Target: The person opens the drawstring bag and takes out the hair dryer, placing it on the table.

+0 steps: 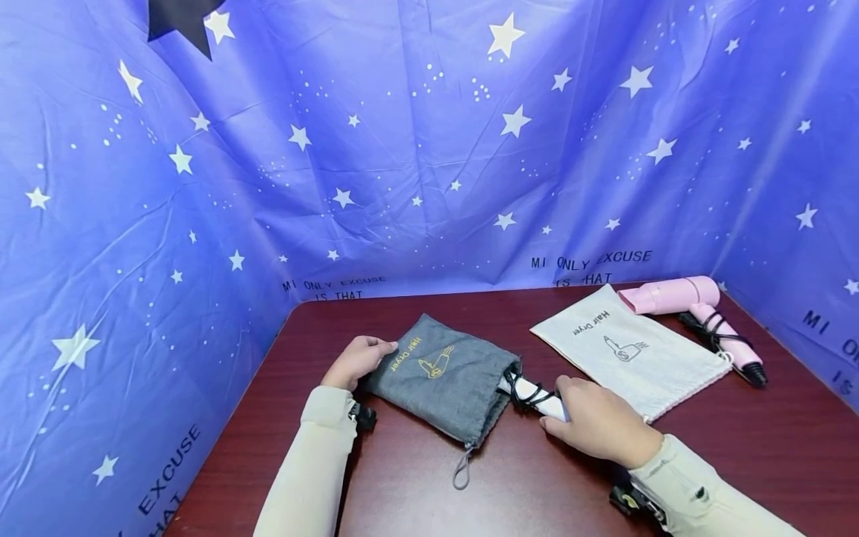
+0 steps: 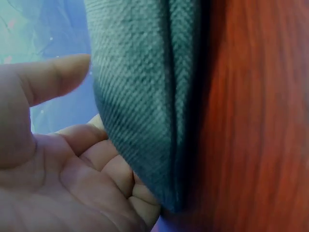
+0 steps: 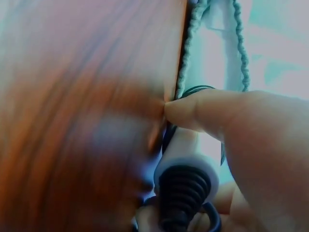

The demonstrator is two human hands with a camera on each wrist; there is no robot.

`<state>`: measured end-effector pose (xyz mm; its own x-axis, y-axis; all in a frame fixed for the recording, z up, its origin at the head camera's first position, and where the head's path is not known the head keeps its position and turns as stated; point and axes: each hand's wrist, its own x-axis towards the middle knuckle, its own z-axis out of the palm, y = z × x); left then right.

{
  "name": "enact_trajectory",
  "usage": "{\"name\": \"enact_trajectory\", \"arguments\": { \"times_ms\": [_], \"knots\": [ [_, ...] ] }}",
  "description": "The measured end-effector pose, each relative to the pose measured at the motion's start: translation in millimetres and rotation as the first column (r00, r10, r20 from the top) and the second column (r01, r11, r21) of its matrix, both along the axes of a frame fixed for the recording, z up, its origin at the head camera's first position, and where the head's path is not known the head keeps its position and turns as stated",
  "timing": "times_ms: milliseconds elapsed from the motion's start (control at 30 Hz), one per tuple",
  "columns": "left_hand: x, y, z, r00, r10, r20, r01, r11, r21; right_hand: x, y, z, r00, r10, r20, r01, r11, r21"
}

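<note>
A grey drawstring bag (image 1: 436, 380) printed "Hair Dryer" in yellow lies on the table, its mouth turned right. My left hand (image 1: 362, 359) holds the bag's closed end; in the left wrist view its curled fingers (image 2: 118, 169) go behind the grey cloth, thumb beside it. Out of the mouth sticks the white handle of a hair dryer (image 1: 552, 407), a black cord wound round it; the rest is hidden inside the bag. My right hand (image 1: 600, 419) grips this handle near its end. The right wrist view shows the handle's black ribbed cord sleeve (image 3: 186, 193).
To the right lies a white drawstring bag (image 1: 644, 365), also printed "Hair Dryer". A pink hair dryer (image 1: 678, 294) with a wrapped black cord overlaps its far side. Blue star-patterned cloth (image 1: 416, 149) stands around the dark red table (image 1: 429, 492).
</note>
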<state>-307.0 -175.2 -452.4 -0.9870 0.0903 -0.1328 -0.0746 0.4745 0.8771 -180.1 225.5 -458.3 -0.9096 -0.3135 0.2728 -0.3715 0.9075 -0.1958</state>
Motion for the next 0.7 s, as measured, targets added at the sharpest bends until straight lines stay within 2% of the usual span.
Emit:
{"name": "enact_trajectory", "arguments": {
  "times_ms": [167, 333, 533, 700],
  "knots": [
    [1.0, 0.4, -0.4, 0.999, 0.005, -0.042, -0.009, 0.995, -0.096, 0.1, -1.8, -1.5, 1.0, 0.018, 0.015, -0.018, 1.0, -0.007],
    [2.3, 2.8, -0.8, 0.998, 0.014, -0.06, -0.018, 0.997, -0.072, 0.6, -4.5, 1.3, 0.998, 0.059, 0.012, -0.059, 0.998, 0.014],
    [2.3, 2.2, -0.8, 0.999, 0.033, -0.039, -0.034, 0.999, -0.024, -1.6, -1.7, -2.2, 0.99, 0.139, -0.035, -0.139, 0.99, 0.015],
    [0.7, 0.4, -1.6, 0.999, 0.032, -0.041, -0.033, 0.999, -0.009, -3.4, -0.1, -4.5, 0.984, 0.167, -0.054, -0.167, 0.986, 0.002]
  ]
}}
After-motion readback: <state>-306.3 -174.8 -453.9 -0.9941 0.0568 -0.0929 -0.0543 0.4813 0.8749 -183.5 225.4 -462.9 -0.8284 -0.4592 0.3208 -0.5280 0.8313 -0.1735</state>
